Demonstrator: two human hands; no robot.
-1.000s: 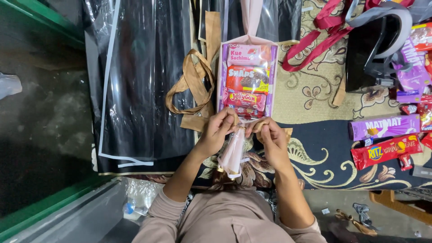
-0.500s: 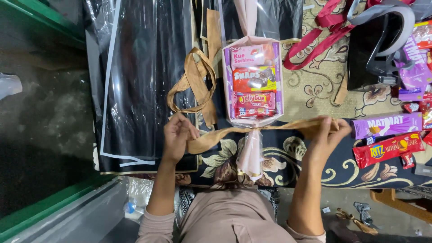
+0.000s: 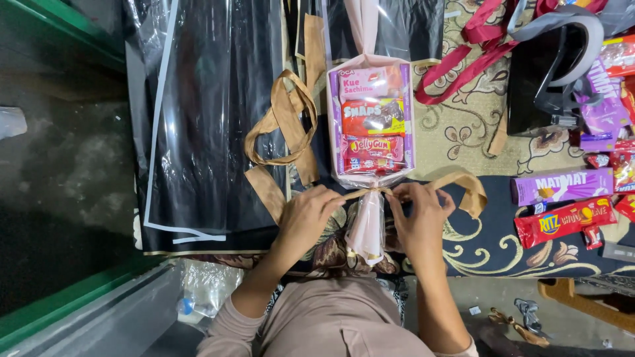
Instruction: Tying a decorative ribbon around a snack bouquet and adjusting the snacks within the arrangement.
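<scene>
Both hands, spread wide earlier, now meet: left hand (image 3: 305, 215) and right hand (image 3: 418, 213) pinch the tan ribbon (image 3: 463, 185) at the neck of the snack bundle (image 3: 372, 125), whose long axis runs straight away from the person.

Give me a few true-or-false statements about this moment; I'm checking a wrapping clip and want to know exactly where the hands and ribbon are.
1. Both the left hand and the right hand grip the tan ribbon at the neck of the wrapped snack parcel. True.
2. The parcel holds a single large box. False: three packets are stacked inside, pink, yellow-red and pink-red.
3. Loose tan ribbon lies left of the parcel on the black plastic sheet. True.
4. The purple snack pack lies left of the hands. False: it lies to the right, on the patterned rug.
</scene>
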